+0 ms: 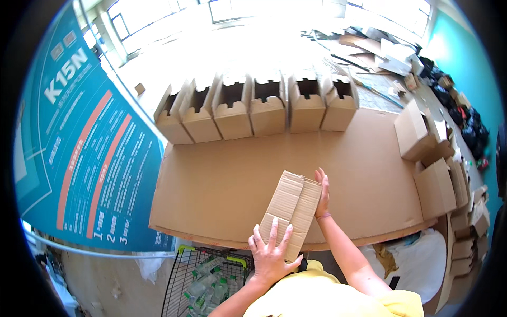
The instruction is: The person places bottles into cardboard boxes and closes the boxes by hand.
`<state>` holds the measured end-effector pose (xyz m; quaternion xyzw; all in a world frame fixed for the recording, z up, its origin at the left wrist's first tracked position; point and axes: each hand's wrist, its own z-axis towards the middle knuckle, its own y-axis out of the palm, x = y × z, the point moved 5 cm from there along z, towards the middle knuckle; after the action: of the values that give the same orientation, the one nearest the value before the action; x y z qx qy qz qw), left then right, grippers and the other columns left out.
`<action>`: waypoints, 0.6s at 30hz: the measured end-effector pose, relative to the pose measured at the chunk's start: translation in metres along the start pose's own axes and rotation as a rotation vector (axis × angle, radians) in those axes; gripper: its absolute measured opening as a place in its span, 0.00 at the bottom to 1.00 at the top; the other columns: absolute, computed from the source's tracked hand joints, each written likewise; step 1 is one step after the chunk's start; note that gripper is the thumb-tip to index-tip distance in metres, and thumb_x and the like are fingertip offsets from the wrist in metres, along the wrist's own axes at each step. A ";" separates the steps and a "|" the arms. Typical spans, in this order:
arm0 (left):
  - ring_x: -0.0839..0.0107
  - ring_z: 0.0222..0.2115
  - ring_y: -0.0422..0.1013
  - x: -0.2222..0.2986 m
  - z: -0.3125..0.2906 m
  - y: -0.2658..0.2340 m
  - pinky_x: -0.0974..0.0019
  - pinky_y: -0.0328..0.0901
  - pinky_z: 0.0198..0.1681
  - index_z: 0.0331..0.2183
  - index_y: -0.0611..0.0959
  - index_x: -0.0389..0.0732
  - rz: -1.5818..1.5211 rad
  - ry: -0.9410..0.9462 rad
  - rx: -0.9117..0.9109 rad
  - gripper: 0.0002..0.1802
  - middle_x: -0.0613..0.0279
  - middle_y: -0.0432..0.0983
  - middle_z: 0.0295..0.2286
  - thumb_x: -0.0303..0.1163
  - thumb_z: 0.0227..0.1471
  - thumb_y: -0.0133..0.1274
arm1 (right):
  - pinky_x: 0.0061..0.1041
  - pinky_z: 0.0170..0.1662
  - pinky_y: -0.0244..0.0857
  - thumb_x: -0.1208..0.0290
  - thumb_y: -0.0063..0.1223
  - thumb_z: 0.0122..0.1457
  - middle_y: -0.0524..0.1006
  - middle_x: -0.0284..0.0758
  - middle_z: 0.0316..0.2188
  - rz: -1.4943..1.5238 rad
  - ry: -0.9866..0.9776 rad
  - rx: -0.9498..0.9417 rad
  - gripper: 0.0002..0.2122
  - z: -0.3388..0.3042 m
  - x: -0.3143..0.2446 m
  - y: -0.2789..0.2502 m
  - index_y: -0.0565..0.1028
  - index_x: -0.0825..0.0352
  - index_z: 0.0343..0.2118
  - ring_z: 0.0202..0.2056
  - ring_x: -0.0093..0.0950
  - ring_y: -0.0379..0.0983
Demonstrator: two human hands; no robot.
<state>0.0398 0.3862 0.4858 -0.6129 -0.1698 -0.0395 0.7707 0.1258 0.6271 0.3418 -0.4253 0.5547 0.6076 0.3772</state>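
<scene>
A small brown cardboard box [291, 208], with a seam between its flaps, is tilted over the near edge of the table, held between my two hands. My left hand [272, 253] has its fingers spread across the near left part of the box, the thumb by its lower edge. Against the far right side of the box rests my right hand [322, 193], its palm turned to the cardboard and its fingers pointing up. What lies inside the box is hidden.
Several open-topped cardboard boxes [233, 119] stand in a row along the far edge of the cardboard-covered table [222, 185]. More boxes [435, 187] crowd the right end. A blue-green printed banner [90, 153] rises at left. Below is a wire cart [177, 280] with plastic bottles [206, 285].
</scene>
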 end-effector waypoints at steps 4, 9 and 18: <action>0.31 0.54 0.53 -0.009 -0.006 0.006 0.36 0.51 0.51 0.53 0.77 0.56 -0.027 -0.078 0.133 0.40 0.54 0.60 0.59 0.57 0.35 0.61 | 0.31 0.65 0.47 0.44 0.29 0.67 0.54 0.37 0.65 0.276 0.347 -0.313 0.33 -0.047 0.026 0.011 0.47 0.62 0.67 0.64 0.32 0.52; 0.32 0.54 0.53 -0.025 -0.004 -0.001 0.36 0.52 0.51 0.52 0.78 0.55 -0.065 -0.181 0.206 0.40 0.54 0.60 0.59 0.56 0.34 0.62 | 0.32 0.65 0.48 0.46 0.30 0.67 0.53 0.34 0.65 0.107 0.531 -0.355 0.32 -0.141 0.034 0.015 0.44 0.57 0.68 0.63 0.32 0.52; 0.36 0.56 0.53 -0.181 -0.007 -0.041 0.34 0.50 0.54 0.53 0.77 0.54 0.202 -0.456 0.354 0.40 0.54 0.61 0.58 0.54 0.34 0.60 | 0.37 0.67 0.36 0.42 0.32 0.65 0.35 0.36 0.69 -0.095 0.706 -0.901 0.39 -0.147 0.078 0.217 0.27 0.56 0.67 0.69 0.32 0.32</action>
<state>-0.1396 0.3431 0.4668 -0.4760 -0.2807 0.2062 0.8075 -0.0889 0.4576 0.3420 -0.7456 0.3136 0.5876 -0.0224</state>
